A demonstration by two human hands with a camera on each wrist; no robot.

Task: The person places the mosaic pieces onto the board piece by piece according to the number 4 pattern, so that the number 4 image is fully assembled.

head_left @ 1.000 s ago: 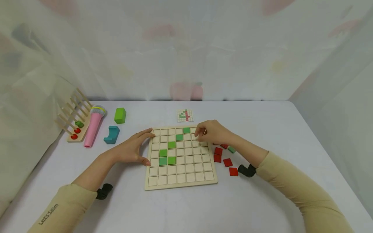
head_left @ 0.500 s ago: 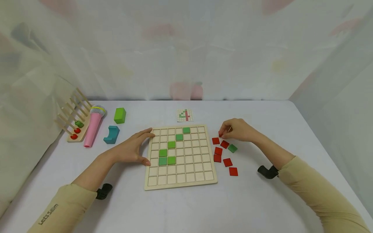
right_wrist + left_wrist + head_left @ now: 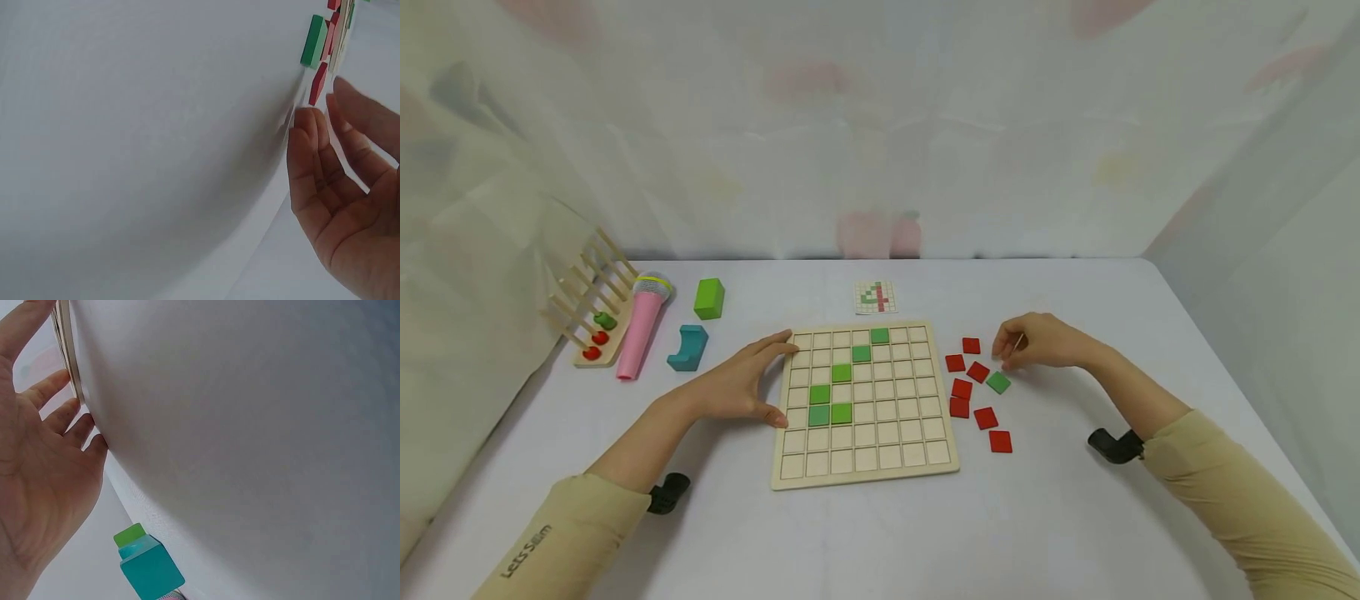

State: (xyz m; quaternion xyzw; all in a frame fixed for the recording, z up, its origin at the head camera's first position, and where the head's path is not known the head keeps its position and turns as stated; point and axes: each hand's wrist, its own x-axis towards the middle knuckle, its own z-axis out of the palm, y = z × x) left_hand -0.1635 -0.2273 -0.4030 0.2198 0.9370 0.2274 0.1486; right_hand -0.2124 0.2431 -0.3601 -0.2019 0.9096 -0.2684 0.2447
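A wooden grid board (image 3: 865, 458) lies mid-table, with several green tiles (image 3: 842, 372) set in its cells in a diagonal and a short row. The left hand (image 3: 737, 379) rests at the board's left edge, fingers and thumb spread along the rim; the left wrist view shows its fingertips (image 3: 59, 378) at the board's side. To the right of the board, the right hand (image 3: 1041, 342) hovers over the table beside a loose green tile (image 3: 998, 382), fingers bent and nothing between them. Several loose red tiles (image 3: 986, 418) lie between that hand and the board.
Behind the board lies a small pattern card (image 3: 876, 297) with a green and red figure 4. At the left stand a peg rack (image 3: 602, 350), a pink toy microphone (image 3: 642, 325), a green block (image 3: 709, 298) and a teal arch block (image 3: 688, 347).
The right hand has left the board's upper right, passed by a red tile at the back of the loose group, and moved right beside the green tile. The left hand stays put.
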